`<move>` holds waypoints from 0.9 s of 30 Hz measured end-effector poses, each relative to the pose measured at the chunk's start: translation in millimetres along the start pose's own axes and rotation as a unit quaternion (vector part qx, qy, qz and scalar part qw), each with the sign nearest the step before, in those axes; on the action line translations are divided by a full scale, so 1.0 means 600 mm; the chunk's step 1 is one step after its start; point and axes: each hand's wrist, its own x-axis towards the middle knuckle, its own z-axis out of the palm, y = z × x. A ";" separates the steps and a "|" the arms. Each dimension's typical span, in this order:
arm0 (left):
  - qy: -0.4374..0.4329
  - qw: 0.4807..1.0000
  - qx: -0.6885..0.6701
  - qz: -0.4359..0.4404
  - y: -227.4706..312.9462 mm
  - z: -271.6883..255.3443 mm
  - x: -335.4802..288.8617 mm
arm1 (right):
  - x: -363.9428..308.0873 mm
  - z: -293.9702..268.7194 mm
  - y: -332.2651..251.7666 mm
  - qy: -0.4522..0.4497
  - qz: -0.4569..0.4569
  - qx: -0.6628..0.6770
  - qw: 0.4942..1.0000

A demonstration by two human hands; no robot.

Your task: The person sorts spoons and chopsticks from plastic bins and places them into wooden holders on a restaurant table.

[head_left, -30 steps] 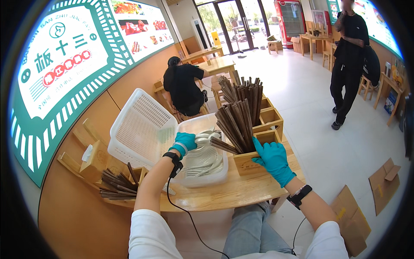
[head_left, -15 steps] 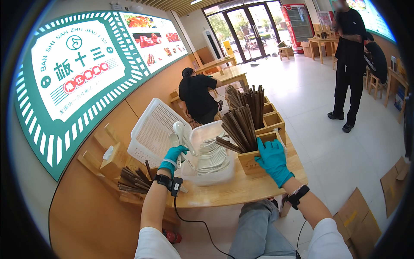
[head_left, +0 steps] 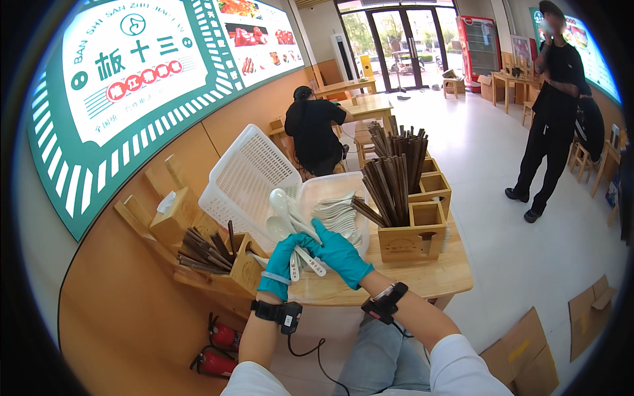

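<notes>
My left hand (head_left: 288, 256), in a teal glove, is closed around a few white spoons (head_left: 280, 203), their bowls pointing away from me and handles sticking out toward me. Against it, my right hand (head_left: 340, 256), gloved alike, grips the same bunch; its fingertips are partly hidden. Just beyond the hands, a translucent plastic bin (head_left: 316, 187) holds many stacked white spoons (head_left: 340, 212). A white perforated basket (head_left: 246, 162) leans tilted at the bin's left. To the right stands a wooden caddy (head_left: 403, 247) with dark chopsticks (head_left: 389, 188) upright in it.
Another wooden caddy (head_left: 246, 274) with chopsticks (head_left: 203, 251) sits left of my left hand. All this stands around a wooden table (head_left: 422, 284). Fire extinguishers (head_left: 218, 360) and flattened cardboard (head_left: 522, 350) lie below. One person (head_left: 320, 135) sits ahead; another (head_left: 551, 112) stands right.
My right hand has left the right-hand caddy and moved left to the spoons in my left hand. The left hand has drawn slightly nearer, still holding them. The view has shifted.
</notes>
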 end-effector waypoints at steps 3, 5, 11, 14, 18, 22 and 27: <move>-0.009 1.000 -0.007 0.013 -0.004 0.005 -0.050 | -0.017 0.010 0.015 -0.068 0.005 0.206 0.976; 0.025 1.000 -0.011 0.006 -0.029 0.003 -0.061 | -0.040 0.001 0.005 -0.027 -0.001 0.140 0.990; 0.000 0.996 -0.089 -0.008 -0.120 0.049 -0.128 | -0.167 -0.068 -0.050 0.043 0.053 0.228 0.971; 0.023 0.984 -0.161 -0.074 -0.162 0.086 -0.203 | -0.266 -0.105 -0.059 0.064 0.125 0.197 0.970; -0.020 0.981 -0.162 -0.101 -0.299 0.060 -0.279 | -0.415 -0.117 -0.041 0.071 0.191 0.178 0.963; 0.051 0.964 -0.101 -0.239 -0.316 0.118 -0.342 | -0.473 -0.115 -0.040 0.186 0.038 -0.086 0.978; 0.036 0.948 -0.152 -0.279 -0.382 0.118 -0.353 | -0.533 -0.111 -0.009 0.164 0.092 -0.178 0.966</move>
